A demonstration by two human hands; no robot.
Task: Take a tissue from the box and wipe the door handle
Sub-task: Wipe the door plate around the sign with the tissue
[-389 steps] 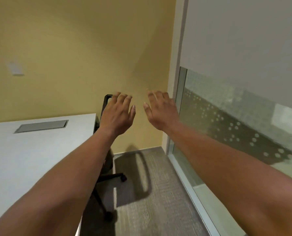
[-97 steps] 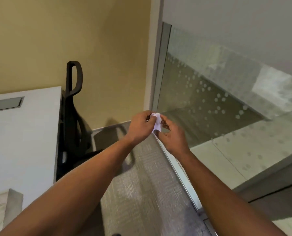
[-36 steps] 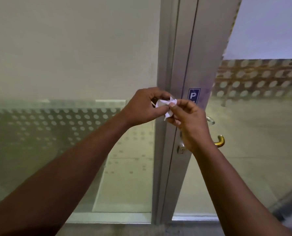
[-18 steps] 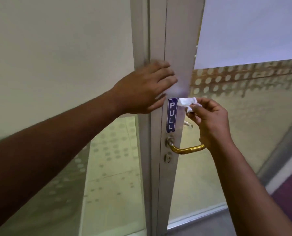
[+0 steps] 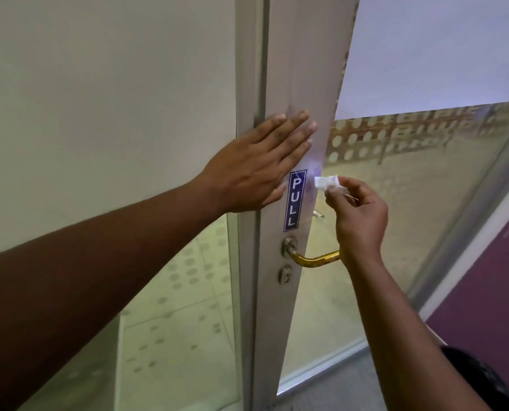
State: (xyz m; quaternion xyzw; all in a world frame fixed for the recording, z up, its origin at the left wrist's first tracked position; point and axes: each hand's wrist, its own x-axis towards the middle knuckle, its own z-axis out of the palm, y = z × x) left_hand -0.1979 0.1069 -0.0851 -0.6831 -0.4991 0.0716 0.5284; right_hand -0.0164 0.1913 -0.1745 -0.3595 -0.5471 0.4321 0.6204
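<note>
Near the centre of the frame, the right hand (image 5: 358,221) pinches a small crumpled white tissue (image 5: 325,183) between thumb and fingertips, the wad poking out toward the upper left, just beside the edge of the pale metal door stile (image 5: 300,84). The left hand (image 5: 256,167) lies open and flat, palm against that stile and the adjoining frame, fingers spread toward the upper right, just above and left of the dark blue vertical PULL sticker (image 5: 294,200).

The curved brass lever door handle (image 5: 312,260) sits below the sticker, in the lower middle of the picture. It springs from a round silvery rose (image 5: 288,247) on the stile and runs roughly level toward the right, where its far end passes behind the right wrist; a small keyhole plate (image 5: 285,274) is just under it.

What matters for the coming move: the handle lies below the tissue, slightly left of the knuckles, its long axis running left to right. The right hand is the nearer one and already carries the tissue, so it would likely drop down and wrap the wad over the lever, then slide along its length. The tissue is not touching the handle, so wiping looks not yet begun, while the left hand seems to steady the door
</note>
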